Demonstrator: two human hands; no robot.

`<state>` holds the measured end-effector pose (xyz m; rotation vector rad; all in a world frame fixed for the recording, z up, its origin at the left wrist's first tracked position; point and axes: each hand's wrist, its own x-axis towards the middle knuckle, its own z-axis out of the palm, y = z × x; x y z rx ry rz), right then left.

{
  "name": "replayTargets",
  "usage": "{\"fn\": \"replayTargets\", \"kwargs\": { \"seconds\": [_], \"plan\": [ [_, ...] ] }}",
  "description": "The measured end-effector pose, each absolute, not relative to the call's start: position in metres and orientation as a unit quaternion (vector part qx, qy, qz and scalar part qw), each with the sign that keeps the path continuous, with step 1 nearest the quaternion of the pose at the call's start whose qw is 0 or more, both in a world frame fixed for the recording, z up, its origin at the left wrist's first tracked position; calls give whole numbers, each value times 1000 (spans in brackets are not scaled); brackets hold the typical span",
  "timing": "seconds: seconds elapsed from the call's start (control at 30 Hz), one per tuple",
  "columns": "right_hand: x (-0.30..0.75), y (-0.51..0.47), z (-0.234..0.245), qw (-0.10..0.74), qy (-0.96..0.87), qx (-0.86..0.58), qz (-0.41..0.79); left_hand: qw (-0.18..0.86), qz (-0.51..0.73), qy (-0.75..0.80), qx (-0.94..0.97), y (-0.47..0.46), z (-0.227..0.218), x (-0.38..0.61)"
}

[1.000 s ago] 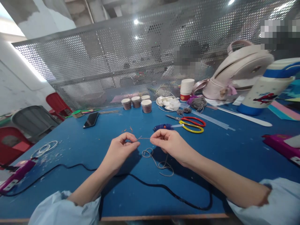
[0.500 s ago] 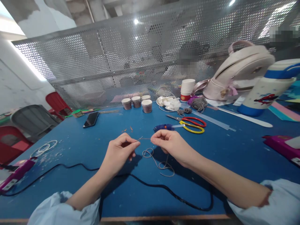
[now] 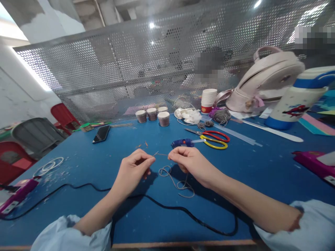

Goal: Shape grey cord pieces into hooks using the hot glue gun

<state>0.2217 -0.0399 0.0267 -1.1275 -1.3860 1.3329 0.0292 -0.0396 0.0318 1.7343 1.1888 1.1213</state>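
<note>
Relative to the earlier frame, the thumb and forefinger of the left hand [image 3: 134, 169] have drawn together, and its lower fingers now show beneath; the right hand [image 3: 195, 162] is nearly unchanged.

Grip state: the left hand pinches the thin grey cord [image 3: 162, 154] between thumb and forefinger, a short tip projecting above the pinch. The right-hand grip also pinches the cord, and a short, near-straight span bridges the two.

Location: this span is held above the surface [image 3: 86, 167], near mid-width. The slack lies looped below and between the hands, toward the near edge; a black cable [image 3: 172, 207] runs between it and that edge.

Handling (judged): the cord should be very light, soft and limp, with no stiffness to push against. It is unlikely to break under light tension, but the tip may fray or slip. Take hold close to the end with fingertip pads; keep the slack free of the cable.

Markings: the bottle [image 3: 290, 101] toward the right edge bears a red-and-blue figure. The stack of paper cups [image 3: 208, 99] near the far edge has a red band with a pale emblem. No lettering is legible on either.
</note>
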Motion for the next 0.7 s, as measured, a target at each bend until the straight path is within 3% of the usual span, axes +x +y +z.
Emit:
{"fn": "replayTargets", "kwargs": {
  "seconds": [0.4,0.7],
  "plan": [
    [222,-40,28,445,-554,-450,540,269,397,485,731,-40,35,29],
    [222,-40,31,468,-561,-453,511,263,391,493,732,-42,36,28]
  ]
}}
